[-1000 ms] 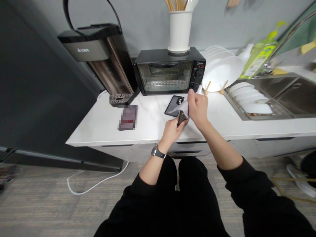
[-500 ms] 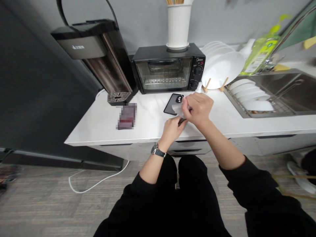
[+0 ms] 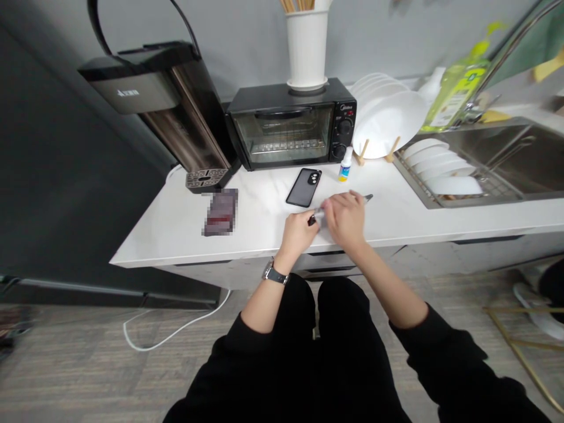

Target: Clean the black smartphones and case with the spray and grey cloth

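My left hand (image 3: 300,231) is closed round the black end of a slim dark-and-grey thing (image 3: 312,220) whose kind I cannot make out. Over its pale middle lies my right hand (image 3: 346,218), palm down with fingers bent together, hiding most of it. A narrow grey tip (image 3: 369,198) sticks out past the right hand's fingers. Just beyond the hands, a phone or phone case (image 3: 304,188), black-edged with camera rings at the top, rests flat on the white counter (image 3: 259,223). Behind the right hand stands a small white-capped bottle (image 3: 345,166) with a blue and yellow label.
A toaster oven (image 3: 291,126) carries a white pot (image 3: 307,50) with sticks. A drinks dispenser (image 3: 176,111) stands at left, near a blurred-out dark item (image 3: 221,212). White plates (image 3: 390,123) stand in a rack beside the sink (image 3: 497,154), with a green soap bottle (image 3: 456,94) behind.
My right hand has come down and turned flatter over the held thing. The small bottle and the camera rings are now uncovered. The view has shifted slightly.
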A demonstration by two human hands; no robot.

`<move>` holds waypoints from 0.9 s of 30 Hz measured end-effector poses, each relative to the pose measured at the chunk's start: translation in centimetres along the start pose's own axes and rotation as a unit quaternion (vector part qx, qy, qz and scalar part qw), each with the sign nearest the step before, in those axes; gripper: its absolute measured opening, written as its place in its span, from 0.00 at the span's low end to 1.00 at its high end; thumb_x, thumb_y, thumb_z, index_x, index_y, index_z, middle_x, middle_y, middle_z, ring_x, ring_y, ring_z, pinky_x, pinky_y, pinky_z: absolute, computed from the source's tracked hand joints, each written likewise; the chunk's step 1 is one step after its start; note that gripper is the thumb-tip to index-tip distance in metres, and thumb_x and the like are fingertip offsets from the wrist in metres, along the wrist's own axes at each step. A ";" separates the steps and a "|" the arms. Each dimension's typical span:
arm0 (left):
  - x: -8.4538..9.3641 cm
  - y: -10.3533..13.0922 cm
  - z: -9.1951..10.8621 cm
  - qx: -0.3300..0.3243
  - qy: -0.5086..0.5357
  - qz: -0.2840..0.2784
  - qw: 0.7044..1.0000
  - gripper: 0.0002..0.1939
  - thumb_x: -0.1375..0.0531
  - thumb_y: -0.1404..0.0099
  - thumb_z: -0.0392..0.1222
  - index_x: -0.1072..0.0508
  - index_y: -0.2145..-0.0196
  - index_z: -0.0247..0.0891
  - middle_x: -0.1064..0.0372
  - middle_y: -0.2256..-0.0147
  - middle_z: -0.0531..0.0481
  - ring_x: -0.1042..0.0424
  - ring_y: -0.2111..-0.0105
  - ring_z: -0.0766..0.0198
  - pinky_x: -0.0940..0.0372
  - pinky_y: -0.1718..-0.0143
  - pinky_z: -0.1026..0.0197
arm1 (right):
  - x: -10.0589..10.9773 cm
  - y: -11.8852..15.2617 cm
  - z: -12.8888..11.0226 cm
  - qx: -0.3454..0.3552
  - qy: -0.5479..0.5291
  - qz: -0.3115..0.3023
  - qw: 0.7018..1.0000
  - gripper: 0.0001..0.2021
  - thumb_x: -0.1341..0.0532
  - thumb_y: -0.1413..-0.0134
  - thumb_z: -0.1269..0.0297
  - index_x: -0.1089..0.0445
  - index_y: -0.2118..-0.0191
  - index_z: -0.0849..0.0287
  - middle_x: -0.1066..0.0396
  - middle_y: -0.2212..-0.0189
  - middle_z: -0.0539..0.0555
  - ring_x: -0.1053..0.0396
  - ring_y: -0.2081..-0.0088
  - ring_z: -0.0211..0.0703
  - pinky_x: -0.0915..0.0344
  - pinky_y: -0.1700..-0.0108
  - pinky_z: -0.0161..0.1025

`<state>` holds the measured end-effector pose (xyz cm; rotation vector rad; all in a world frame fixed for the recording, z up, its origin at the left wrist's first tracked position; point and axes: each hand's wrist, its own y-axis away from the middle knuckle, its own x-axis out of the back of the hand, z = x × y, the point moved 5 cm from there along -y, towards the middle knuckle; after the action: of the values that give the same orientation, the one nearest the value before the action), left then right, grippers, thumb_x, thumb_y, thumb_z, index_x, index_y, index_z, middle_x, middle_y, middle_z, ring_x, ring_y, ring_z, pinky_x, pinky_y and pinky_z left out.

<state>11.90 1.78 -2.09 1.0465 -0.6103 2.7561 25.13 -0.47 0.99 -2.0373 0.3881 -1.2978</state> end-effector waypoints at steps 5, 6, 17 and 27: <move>0.3 0.1 0.1 0.006 -0.030 -0.002 1.000 0.12 0.40 0.35 0.28 0.19 0.74 0.34 0.23 0.75 0.46 0.28 0.74 0.61 0.43 0.70 0.62 | -0.4 0.3 -1.2 0.094 0.000 -0.076 0.993 0.18 0.51 0.24 0.61 0.24 0.52 0.58 0.21 0.57 0.58 0.30 0.54 0.52 0.41 0.48 0.49; 0.3 0.2 0.2 0.002 -0.011 -0.001 1.000 0.10 0.38 0.33 0.31 0.17 0.69 0.34 0.22 0.73 0.47 0.28 0.73 0.62 0.42 0.70 0.63 | -0.1 0.0 0.5 0.057 0.026 -0.064 0.996 0.18 0.51 0.24 0.61 0.23 0.56 0.58 0.21 0.61 0.58 0.30 0.56 0.53 0.41 0.49 0.50; 0.1 0.1 -0.1 0.004 -0.071 -0.010 0.997 0.11 0.38 0.37 0.27 0.18 0.74 0.34 0.22 0.74 0.44 0.27 0.73 0.59 0.40 0.69 0.61 | -0.9 1.1 -3.6 0.108 -0.026 -0.053 0.992 0.17 0.51 0.25 0.64 0.25 0.47 0.57 0.21 0.51 0.58 0.30 0.47 0.51 0.42 0.39 0.50; 0.0 0.5 0.5 -0.030 0.007 0.003 1.000 0.09 0.36 0.29 0.38 0.14 0.60 0.38 0.20 0.71 0.48 0.25 0.71 0.61 0.38 0.67 0.62 | 0.7 0.2 1.7 -0.070 0.057 0.005 0.996 0.19 0.52 0.27 0.65 0.23 0.59 0.57 0.22 0.58 0.59 0.31 0.49 0.55 0.49 0.33 0.58</move>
<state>12.07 1.14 -1.88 1.0137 -0.6917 2.7293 27.00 -0.37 0.88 -2.0791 0.5540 -1.4201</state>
